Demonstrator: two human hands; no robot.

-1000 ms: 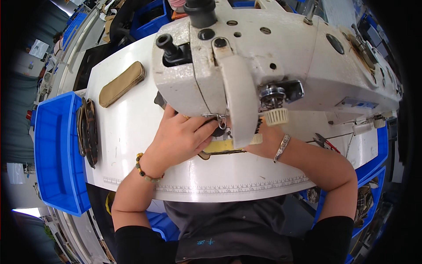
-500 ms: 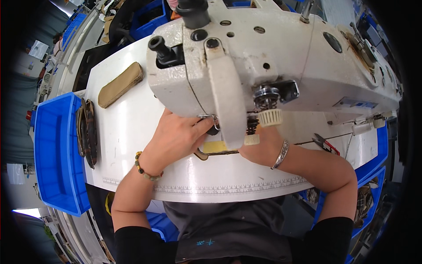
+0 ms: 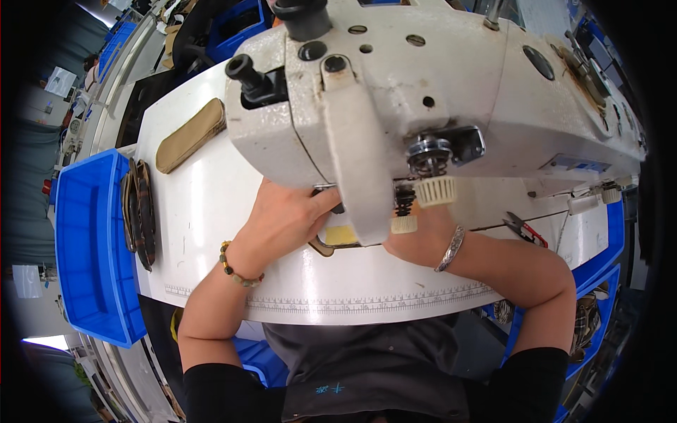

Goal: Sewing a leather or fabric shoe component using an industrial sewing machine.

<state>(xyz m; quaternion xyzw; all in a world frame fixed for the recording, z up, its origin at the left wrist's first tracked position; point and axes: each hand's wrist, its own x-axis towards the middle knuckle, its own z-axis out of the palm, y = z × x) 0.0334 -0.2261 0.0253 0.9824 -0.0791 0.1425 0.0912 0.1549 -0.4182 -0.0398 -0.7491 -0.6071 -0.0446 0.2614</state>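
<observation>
A white sewing machine head [image 3: 282,141] hangs over the work, and its pale upright cover [image 3: 360,162] blocks part of the view. My left hand [image 3: 285,215] is beneath the machine's left end, index finger stretched toward the needle area and the other fingers curled under. They press on a small tan fabric piece [image 3: 323,249] with a dark edge, mostly hidden. Beside it shows a yellow patch [image 3: 341,235]. To the right, my right hand [image 3: 419,236] rests by the same spot; its fingers disappear behind the machine's tension knobs [image 3: 435,190].
A tan padded strip [image 3: 190,136] lies on the white table [image 3: 204,240]. Left of it are stacked dark fabric pieces [image 3: 143,211] and a blue bin [image 3: 88,247]. Red-handled snips [image 3: 525,229] lie right of my right wrist. A printed ruler [image 3: 352,308] runs along the near edge.
The view has shifted slightly, so the machine sits a little further left and up. My left index finger has moved slightly by the needle area; both hands otherwise keep their places.
</observation>
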